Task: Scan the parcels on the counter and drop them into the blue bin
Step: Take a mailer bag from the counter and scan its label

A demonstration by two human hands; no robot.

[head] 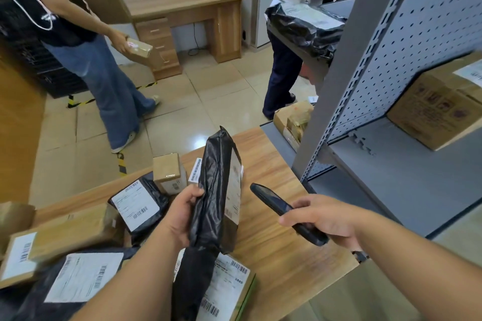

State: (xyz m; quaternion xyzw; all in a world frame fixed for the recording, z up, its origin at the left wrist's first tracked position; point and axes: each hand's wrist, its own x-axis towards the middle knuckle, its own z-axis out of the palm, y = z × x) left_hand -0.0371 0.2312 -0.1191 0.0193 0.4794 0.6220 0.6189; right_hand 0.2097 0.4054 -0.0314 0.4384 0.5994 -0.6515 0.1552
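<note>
Parcel (216,195), a black bag, stands on end above the counter (273,250), left hand (182,216) gripping its left edge, label facing right toward the scanner (287,212) gripped in the right hand (326,219) just beside it.

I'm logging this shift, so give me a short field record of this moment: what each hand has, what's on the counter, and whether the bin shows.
left hand: grips a long black poly mailer, held upright, label facing right
right hand: holds a black handheld scanner, aimed toward the mailer's label
counter: wooden, carrying labelled black mailers and cardboard boxes, mostly at left
small cardboard box: at the counter's far edge
blue bin: not in view
</note>
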